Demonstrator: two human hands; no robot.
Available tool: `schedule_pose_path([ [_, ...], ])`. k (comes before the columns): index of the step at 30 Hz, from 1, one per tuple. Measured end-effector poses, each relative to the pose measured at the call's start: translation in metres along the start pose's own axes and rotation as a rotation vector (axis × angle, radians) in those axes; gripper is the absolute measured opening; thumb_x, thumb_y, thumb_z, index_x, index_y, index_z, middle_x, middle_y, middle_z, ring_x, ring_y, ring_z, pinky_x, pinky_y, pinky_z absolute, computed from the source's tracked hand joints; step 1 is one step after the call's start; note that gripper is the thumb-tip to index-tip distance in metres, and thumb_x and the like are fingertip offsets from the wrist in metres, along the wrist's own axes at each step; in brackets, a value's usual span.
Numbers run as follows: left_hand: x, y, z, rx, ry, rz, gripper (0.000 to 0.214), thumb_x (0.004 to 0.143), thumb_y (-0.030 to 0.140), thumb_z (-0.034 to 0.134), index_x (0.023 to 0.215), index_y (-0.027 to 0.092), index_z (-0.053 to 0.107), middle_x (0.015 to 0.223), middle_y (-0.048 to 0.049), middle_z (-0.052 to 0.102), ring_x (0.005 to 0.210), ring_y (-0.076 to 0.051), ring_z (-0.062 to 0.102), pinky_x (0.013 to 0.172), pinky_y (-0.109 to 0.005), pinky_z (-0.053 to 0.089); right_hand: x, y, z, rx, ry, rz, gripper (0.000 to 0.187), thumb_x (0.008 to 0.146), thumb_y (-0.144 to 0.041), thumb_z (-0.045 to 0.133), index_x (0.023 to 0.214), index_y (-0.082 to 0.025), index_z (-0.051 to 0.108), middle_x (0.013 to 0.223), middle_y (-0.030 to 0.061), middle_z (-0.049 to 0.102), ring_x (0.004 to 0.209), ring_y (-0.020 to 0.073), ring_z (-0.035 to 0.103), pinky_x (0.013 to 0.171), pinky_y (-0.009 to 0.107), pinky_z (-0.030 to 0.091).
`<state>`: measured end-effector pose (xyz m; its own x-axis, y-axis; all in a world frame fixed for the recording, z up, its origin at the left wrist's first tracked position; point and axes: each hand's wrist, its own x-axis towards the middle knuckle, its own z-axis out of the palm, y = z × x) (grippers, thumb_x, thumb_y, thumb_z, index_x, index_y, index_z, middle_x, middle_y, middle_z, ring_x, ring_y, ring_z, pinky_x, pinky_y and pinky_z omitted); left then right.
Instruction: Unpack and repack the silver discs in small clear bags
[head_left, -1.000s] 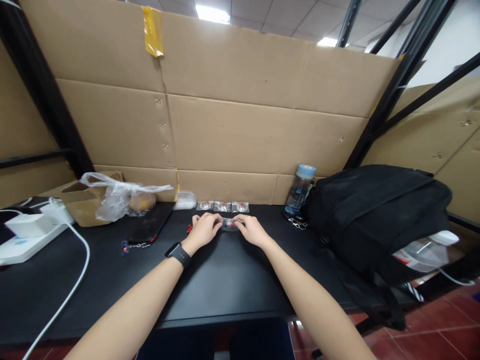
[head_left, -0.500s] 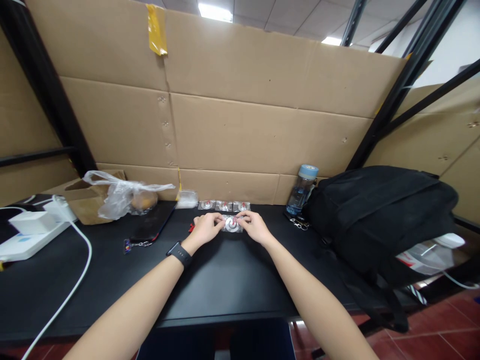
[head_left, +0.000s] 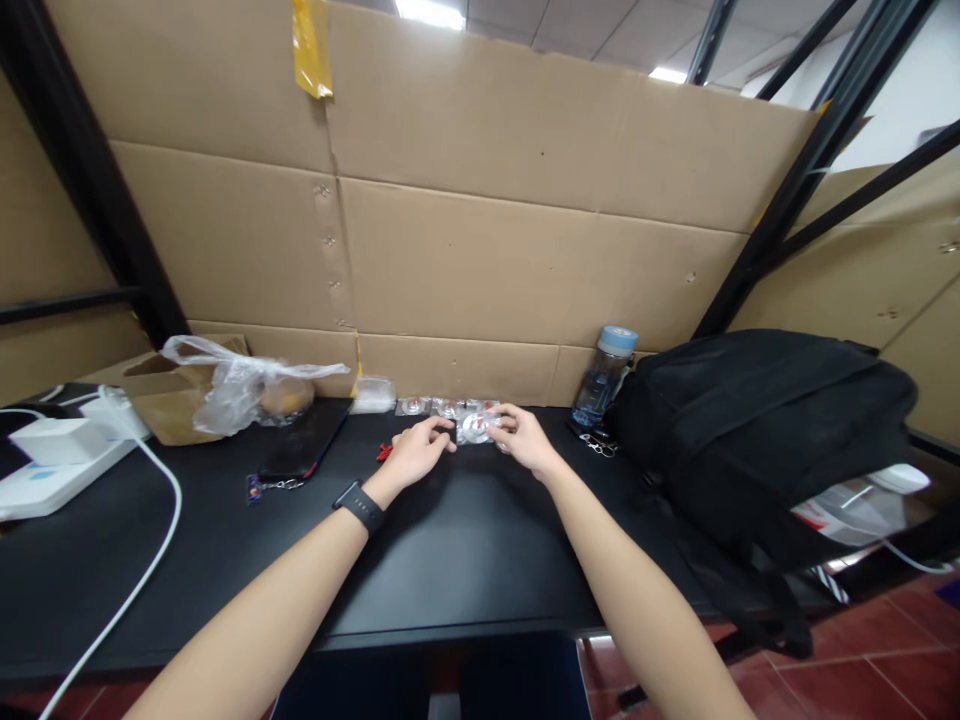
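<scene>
My right hand (head_left: pixel 523 440) has its thumb and fingers closed on the right edge of a small clear plastic packet (head_left: pixel 474 429), which holds a round silvery-white piece with a bit of red. The packet is just in front of similar packets (head_left: pixel 413 406) lined up along the back of the desk. To its left, my left hand (head_left: pixel 420 452) holds nothing, its fingers apart and thumb stretched out. Small red pieces (head_left: pixel 385 452) lie by the left hand, partly hidden behind it. A stack of clear plastic bags (head_left: pixel 373 394) rests at the row's left end.
On the left are a black pouch (head_left: pixel 304 440), a knotted plastic bag (head_left: pixel 240 390), a paper bag (head_left: pixel 176 400) and a power strip (head_left: pixel 67 470) with a white cable. A water bottle (head_left: pixel 600 380), keys (head_left: pixel 598 443) and a black backpack (head_left: pixel 757 440) stand right. Cardboard (head_left: pixel 465 260) walls the back.
My left hand has let go of the packet and opened. My right hand has carried the packet slightly right and back, toward the row.
</scene>
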<state>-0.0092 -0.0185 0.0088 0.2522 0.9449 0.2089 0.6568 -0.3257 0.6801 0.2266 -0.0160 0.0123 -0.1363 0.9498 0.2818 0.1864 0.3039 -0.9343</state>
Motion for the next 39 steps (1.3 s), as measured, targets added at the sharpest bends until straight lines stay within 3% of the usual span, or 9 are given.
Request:
schedule_pose_path([
  [6, -0.004, 0.001, -0.001, 0.147, 0.005, 0.068, 0.026, 0.089, 0.028, 0.051, 0.111, 0.030, 0.064, 0.101, 0.0013, 0.078, 0.108, -0.023, 0.065, 0.094, -0.039, 0.036, 0.012, 0.027, -0.070, -0.297, 0.397, 0.067, 0.042, 0.071, -0.025, 0.069, 0.111, -0.020, 0.058, 0.070, -0.0014, 0.068, 0.065, 0.0170, 0.063, 0.066, 0.028, 0.047],
  [9, -0.008, 0.003, 0.001, 0.201, -0.015, 0.110, 0.024, 0.091, 0.028, 0.050, 0.109, 0.030, 0.066, 0.101, -0.0007, 0.077, 0.112, -0.024, 0.060, 0.096, -0.041, 0.033, 0.015, 0.049, -0.090, -0.498, 0.424, 0.194, 0.046, 0.072, -0.023, 0.069, 0.116, -0.021, 0.055, 0.070, -0.0014, 0.069, 0.067, 0.0188, 0.065, 0.069, 0.029, 0.047],
  [14, -0.015, 0.011, 0.007, 0.238, -0.097, 0.233, 0.023, 0.092, 0.028, 0.049, 0.100, 0.029, 0.070, 0.103, -0.0033, 0.075, 0.109, -0.025, 0.058, 0.097, -0.043, 0.032, 0.023, 0.058, -0.084, -0.769, 0.368, 0.188, 0.041, 0.083, -0.024, 0.065, 0.122, -0.021, 0.053, 0.083, 0.0035, 0.072, 0.083, 0.0217, 0.067, 0.079, 0.031, 0.045],
  [20, -0.019, 0.013, 0.009, 0.263, -0.145, 0.333, 0.021, 0.090, 0.026, 0.051, 0.095, 0.028, 0.072, 0.103, -0.0044, 0.074, 0.107, -0.026, 0.058, 0.096, -0.042, 0.036, 0.021, 0.040, -0.059, -1.158, 0.275, 0.091, 0.021, 0.094, -0.031, 0.055, 0.107, -0.023, 0.068, 0.119, 0.0141, 0.063, 0.113, 0.0296, 0.055, 0.091, 0.039, 0.040],
  [24, -0.022, 0.013, 0.010, 0.271, -0.211, 0.411, 0.021, 0.090, 0.026, 0.052, 0.096, 0.029, 0.072, 0.105, -0.0033, 0.073, 0.106, -0.025, 0.061, 0.094, -0.039, 0.040, 0.018, 0.035, -0.049, -1.161, 0.108, 0.104, 0.029, 0.098, -0.032, 0.048, 0.113, -0.025, 0.071, 0.123, 0.0128, 0.064, 0.116, 0.0297, 0.054, 0.095, 0.044, 0.037],
  [30, -0.014, 0.008, -0.006, 0.275, -0.287, 0.470, 0.024, 0.090, 0.025, 0.053, 0.104, 0.029, 0.073, 0.110, -0.0037, 0.072, 0.108, -0.023, 0.063, 0.098, -0.036, 0.043, 0.020, 0.039, -0.048, -1.091, 0.022, 0.085, 0.033, 0.099, -0.033, 0.048, 0.125, -0.028, 0.066, 0.140, 0.0110, 0.057, 0.124, 0.0314, 0.049, 0.097, 0.049, 0.038],
  [32, -0.006, -0.005, -0.024, 0.295, -0.225, 0.415, 0.026, 0.088, 0.024, 0.055, 0.107, 0.029, 0.072, 0.112, -0.0036, 0.073, 0.110, -0.023, 0.063, 0.101, -0.035, 0.043, 0.019, 0.037, -0.051, -1.026, 0.025, 0.047, 0.032, 0.097, -0.033, 0.051, 0.123, -0.025, 0.067, 0.134, 0.0121, 0.060, 0.122, 0.0300, 0.051, 0.097, 0.047, 0.040],
  [35, 0.006, -0.033, -0.054, 0.349, 0.004, 0.246, 0.029, 0.085, 0.023, 0.058, 0.110, 0.024, 0.071, 0.113, -0.0069, 0.073, 0.109, -0.024, 0.064, 0.101, -0.034, 0.044, 0.013, 0.028, -0.057, -0.888, -0.067, -0.058, 0.029, 0.091, -0.035, 0.061, 0.114, -0.019, 0.071, 0.117, 0.0118, 0.067, 0.104, 0.0239, 0.061, 0.092, 0.038, 0.045],
  [39, 0.011, -0.064, -0.076, 0.430, -0.055, 0.068, 0.018, 0.081, 0.027, 0.061, 0.094, 0.026, 0.074, 0.098, -0.0033, 0.077, 0.093, -0.022, 0.069, 0.087, -0.030, 0.048, 0.003, 0.018, -0.057, -0.778, -0.244, -0.102, 0.041, 0.073, -0.037, 0.080, 0.110, -0.020, 0.074, 0.105, 0.0080, 0.070, 0.085, 0.0201, 0.064, 0.082, 0.032, 0.049],
])
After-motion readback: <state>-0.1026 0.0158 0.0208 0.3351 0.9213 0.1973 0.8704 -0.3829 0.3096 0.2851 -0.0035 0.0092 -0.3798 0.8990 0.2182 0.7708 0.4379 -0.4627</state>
